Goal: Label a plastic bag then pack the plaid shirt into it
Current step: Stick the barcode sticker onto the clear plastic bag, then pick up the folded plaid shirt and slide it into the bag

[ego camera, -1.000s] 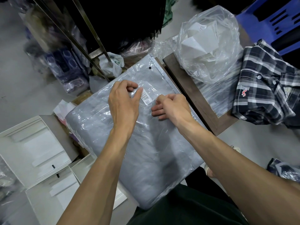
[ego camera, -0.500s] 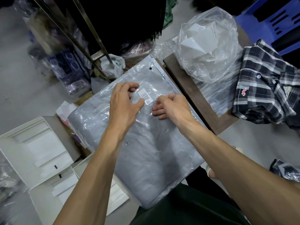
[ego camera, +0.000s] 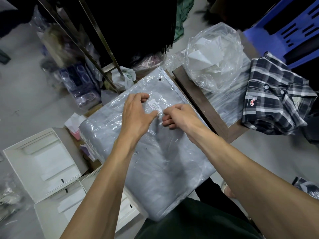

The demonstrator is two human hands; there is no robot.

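Note:
A grey plastic zip bag (ego camera: 164, 161) lies flat in front of me, its zip edge at the far right. A white barcode label (ego camera: 154, 105) is stuck near its top. My left hand (ego camera: 136, 116) rests on the bag, thumb pressing the label's near end and fingers curled at its far left corner. My right hand (ego camera: 181, 116) sits just right of the label with fingers curled under, knuckles on the film. The folded black-and-white plaid shirt (ego camera: 276, 100) lies apart at the right, on a pile of clear bags.
A dark wooden stool (ego camera: 195, 99) right of the bag carries a crumpled clear bag of white paper (ego camera: 215, 57). A blue plastic stool (ego camera: 284, 28) stands behind the shirt. Open white boxes (ego camera: 43, 161) lie at the left, a metal rack (ego camera: 96, 54) behind.
My left thumb has slid down along the label toward my right hand, uncovering more of the barcode. My right hand has hardly moved.

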